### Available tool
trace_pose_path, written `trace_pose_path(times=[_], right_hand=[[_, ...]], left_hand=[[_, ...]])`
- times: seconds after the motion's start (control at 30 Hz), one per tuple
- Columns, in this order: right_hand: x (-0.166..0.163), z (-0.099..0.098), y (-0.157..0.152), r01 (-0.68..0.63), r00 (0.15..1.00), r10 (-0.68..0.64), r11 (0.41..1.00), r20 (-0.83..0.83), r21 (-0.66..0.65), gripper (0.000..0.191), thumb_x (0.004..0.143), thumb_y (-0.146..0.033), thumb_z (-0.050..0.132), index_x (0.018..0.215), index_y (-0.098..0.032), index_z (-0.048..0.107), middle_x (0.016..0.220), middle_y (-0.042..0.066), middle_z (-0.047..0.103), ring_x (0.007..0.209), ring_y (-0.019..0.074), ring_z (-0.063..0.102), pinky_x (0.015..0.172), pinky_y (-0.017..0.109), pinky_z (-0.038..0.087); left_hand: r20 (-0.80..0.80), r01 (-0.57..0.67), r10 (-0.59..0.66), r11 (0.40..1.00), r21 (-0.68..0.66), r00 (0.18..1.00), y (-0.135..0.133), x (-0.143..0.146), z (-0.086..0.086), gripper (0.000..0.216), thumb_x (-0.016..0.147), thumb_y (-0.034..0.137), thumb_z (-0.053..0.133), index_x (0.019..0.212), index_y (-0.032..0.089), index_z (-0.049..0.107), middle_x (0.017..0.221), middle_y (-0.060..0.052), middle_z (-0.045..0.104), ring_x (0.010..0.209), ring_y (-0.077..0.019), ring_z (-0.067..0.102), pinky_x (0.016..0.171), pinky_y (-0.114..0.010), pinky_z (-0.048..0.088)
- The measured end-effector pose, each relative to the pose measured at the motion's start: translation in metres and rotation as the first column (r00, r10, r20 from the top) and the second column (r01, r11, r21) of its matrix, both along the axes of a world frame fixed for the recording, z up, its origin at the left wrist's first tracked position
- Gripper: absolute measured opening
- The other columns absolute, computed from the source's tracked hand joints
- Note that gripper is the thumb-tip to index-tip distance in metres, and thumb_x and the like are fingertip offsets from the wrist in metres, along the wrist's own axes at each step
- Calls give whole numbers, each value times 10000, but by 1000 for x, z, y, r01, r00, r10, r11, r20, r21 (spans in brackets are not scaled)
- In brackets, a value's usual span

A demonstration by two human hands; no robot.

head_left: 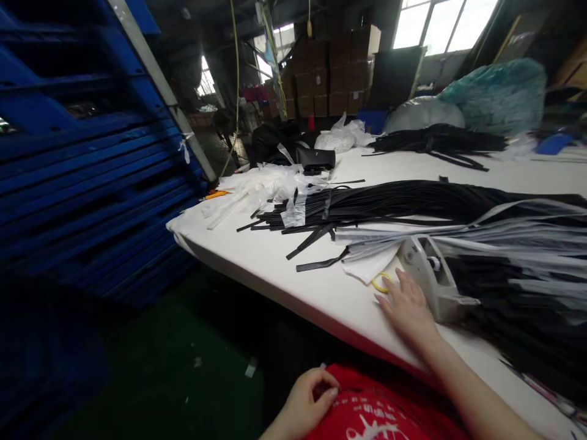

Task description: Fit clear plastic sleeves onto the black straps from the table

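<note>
My right hand lies over the table beside a grey tape dispenser, its fingers stretched and apart. Its fingertips are at a yellow ring on the white table surface; whether they touch it I cannot tell. My left hand is low, in front of the red printed shirt, with thumb and index finger curled together. What is between them, if anything, I cannot make out. Bundled black strips lie behind the dispenser, wrapped near one end by clear plastic. Pale translucent strips run between them and the dispenser.
The white table ends at a corner on the left. Crumpled white plastic and a black pouch lie toward that end. More black strips sit farther back. Blue pallets are stacked at left, above a green floor.
</note>
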State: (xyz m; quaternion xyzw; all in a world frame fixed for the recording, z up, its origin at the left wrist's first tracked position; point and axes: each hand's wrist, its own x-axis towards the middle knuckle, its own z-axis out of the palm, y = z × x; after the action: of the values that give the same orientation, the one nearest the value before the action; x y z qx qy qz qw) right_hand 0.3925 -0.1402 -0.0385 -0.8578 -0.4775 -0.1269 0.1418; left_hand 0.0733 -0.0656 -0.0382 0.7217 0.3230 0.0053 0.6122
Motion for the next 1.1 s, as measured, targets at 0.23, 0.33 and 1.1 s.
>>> trace_pose_path(times=[0.23,0.33,1.1], right_hand=[[5,2,6,-18,997,28,988,67,-154,395,908,-388,537,1202,-171,689,1421,208,488,1334,378,416,1051,511,368],[12,15,13,-63,994,75,987,81,-151,358,920,-379,524,1129,-162,718,1328,195,570,1265,356,489,1031,481,399],[13,43,108,-245,964,207,936,-167,-254,242,935,-204,477,870,-182,709,1003,107,701,961,231,628,801,303,410]], left_hand=[[31,23,-24,1000,11,999,9,2,-1,221,810,302,624,915,131,717,943,-91,716,864,-207,651,781,-277,490],[35,13,-14,999,31,999,13,8,4,196,802,271,629,917,144,725,964,-80,723,911,-207,656,838,-283,487],[0,-36,36,999,12,999,8,5,0,201,783,235,624,929,152,734,970,-64,721,877,-190,649,769,-260,488]])
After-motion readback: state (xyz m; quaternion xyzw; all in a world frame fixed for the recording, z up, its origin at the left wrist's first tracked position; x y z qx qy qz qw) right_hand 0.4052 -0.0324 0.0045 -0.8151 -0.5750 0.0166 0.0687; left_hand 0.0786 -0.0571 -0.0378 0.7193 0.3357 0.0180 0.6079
